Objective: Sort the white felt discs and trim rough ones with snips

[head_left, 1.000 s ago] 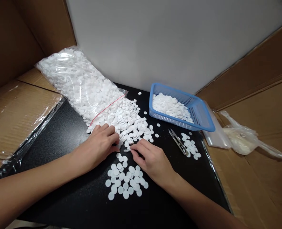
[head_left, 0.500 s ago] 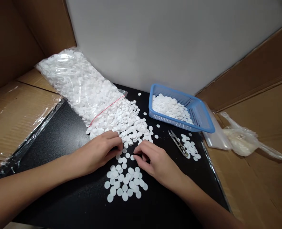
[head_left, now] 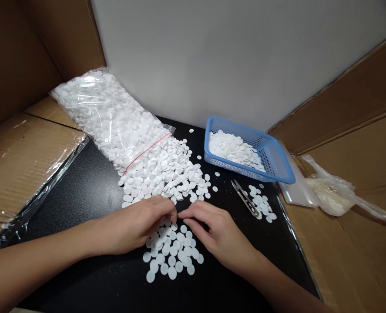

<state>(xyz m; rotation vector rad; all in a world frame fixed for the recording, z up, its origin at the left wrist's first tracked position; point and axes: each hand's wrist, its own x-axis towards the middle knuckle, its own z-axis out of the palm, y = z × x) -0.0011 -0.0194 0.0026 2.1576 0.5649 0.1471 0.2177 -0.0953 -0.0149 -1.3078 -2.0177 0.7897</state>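
My left hand (head_left: 149, 218) rests over the upper edge of a small spread of white round discs (head_left: 171, 250), its fingers curved downward and partly hiding the discs beneath. Facing it, my right hand (head_left: 214, 226) has its thumb and index finger slightly apart, tips close to the left fingertips. I see no disc between the right fingers. Behind both hands lies a larger heap of white discs (head_left: 176, 167), spilling from the mouth of a clear plastic bag (head_left: 104, 113) with a red zip line. The left thumb is hidden.
A blue basket (head_left: 250, 170) with white discs stands at the back right. Thread snips (head_left: 245, 199) lie beside a small disc pile (head_left: 263, 206). A tied plastic bag (head_left: 331, 195) rests on cardboard at the right. A grey wall (head_left: 206, 56) rises behind the black table (head_left: 98, 174).
Both hands have come nearer to me and closer together, dragging loose discs from below the heap into the front spread. A dark gap now shows between heap and hands.
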